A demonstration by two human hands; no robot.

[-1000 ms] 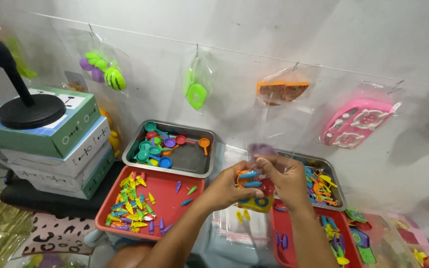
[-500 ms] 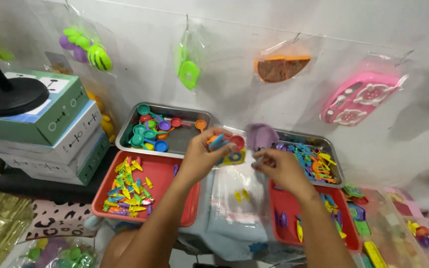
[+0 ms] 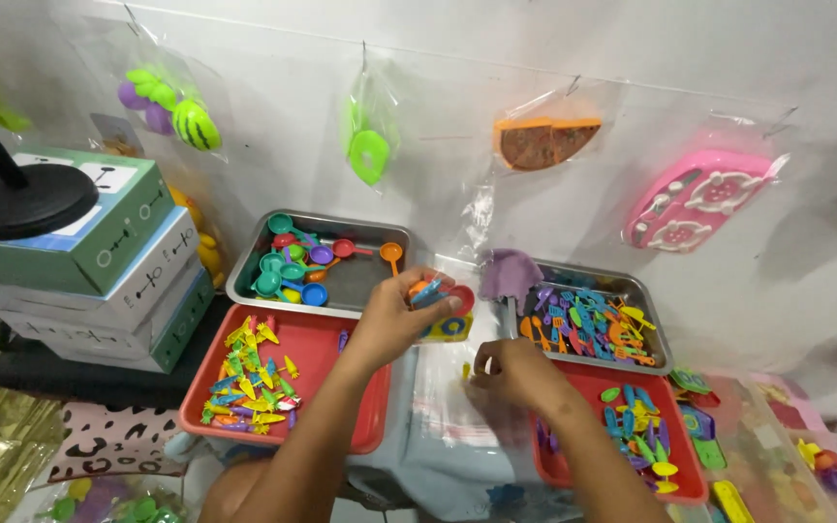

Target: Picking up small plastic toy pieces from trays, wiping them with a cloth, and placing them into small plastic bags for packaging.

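Small plastic toy pieces (image 3: 441,302), red, orange, blue and yellow, sit bunched in the left hand (image 3: 401,320), whose fingers close around them above the gap between 2 metal trays. The right hand (image 3: 508,370) presses down on a clear plastic bag (image 3: 457,397) lying between 2 red trays; its fingers are curled, and I cannot tell whether they pinch anything. The left metal tray (image 3: 244,281) holds toy pans and cups, the right metal tray (image 3: 656,344) mixed utensils. Stacked boxes (image 3: 108,281) stand at far left. Bagged toys (image 3: 370,145) hang on the wall.
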